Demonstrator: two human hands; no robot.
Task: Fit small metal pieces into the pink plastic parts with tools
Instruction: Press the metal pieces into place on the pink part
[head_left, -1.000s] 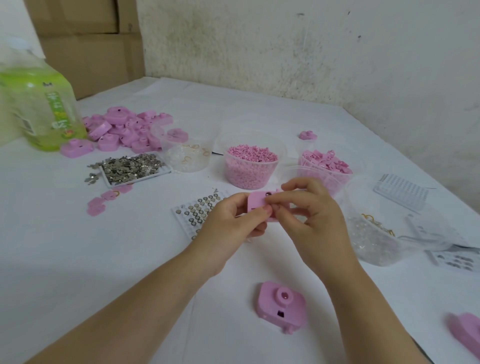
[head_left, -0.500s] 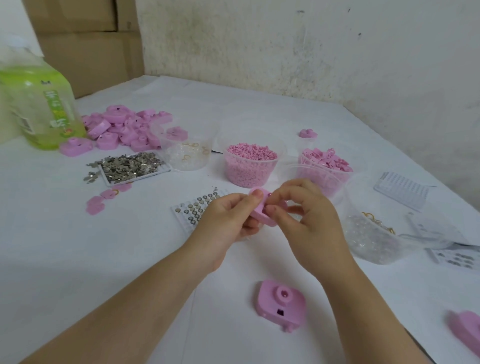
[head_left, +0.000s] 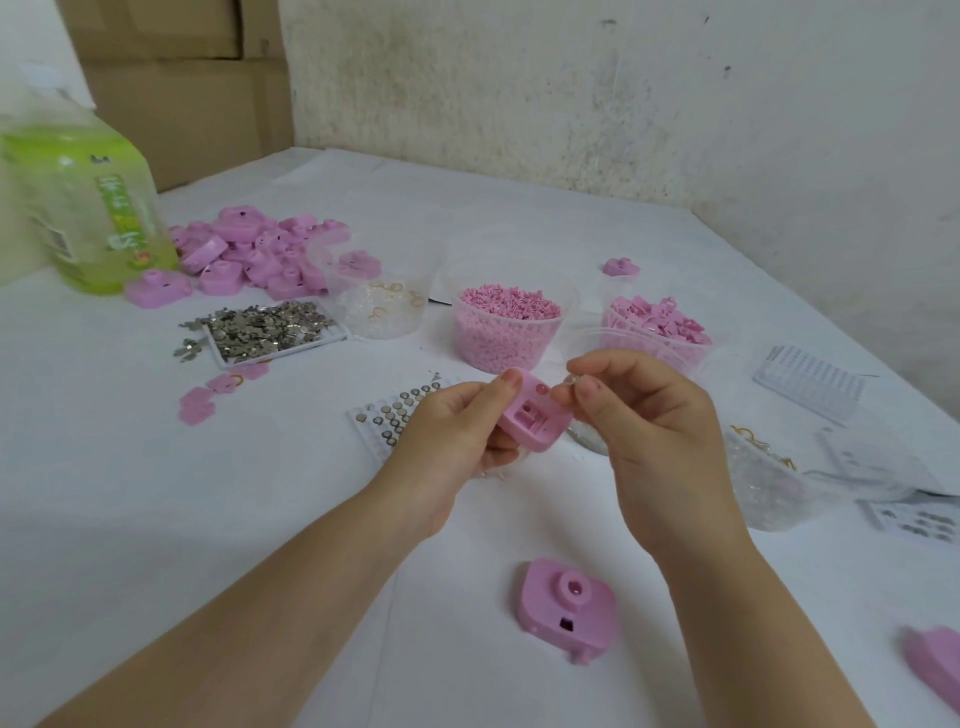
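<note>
My left hand (head_left: 452, 431) grips a pink plastic part (head_left: 532, 418) above the table, its hollow underside turned up towards me. My right hand (head_left: 654, 436) is just right of it, thumb and forefinger pinched together at the part's right edge; whether a small piece sits between them is too small to tell. A tray of small metal pieces (head_left: 267, 330) lies at the left. A gridded tray with round metal discs (head_left: 395, 415) lies under my left hand.
Another pink part (head_left: 569, 605) lies near the front, a third (head_left: 935, 660) at the right edge. A pile of pink parts (head_left: 249, 254), a green bottle (head_left: 85, 208), cups of pink pellets (head_left: 506, 327), pink clips (head_left: 657, 325) and clear pieces (head_left: 379, 306) stand behind. A white grid tray (head_left: 808, 382) lies right.
My left hand has turned the pink part over so its hollow side faces me. My right fingers have slid from the part's front to its right edge.
</note>
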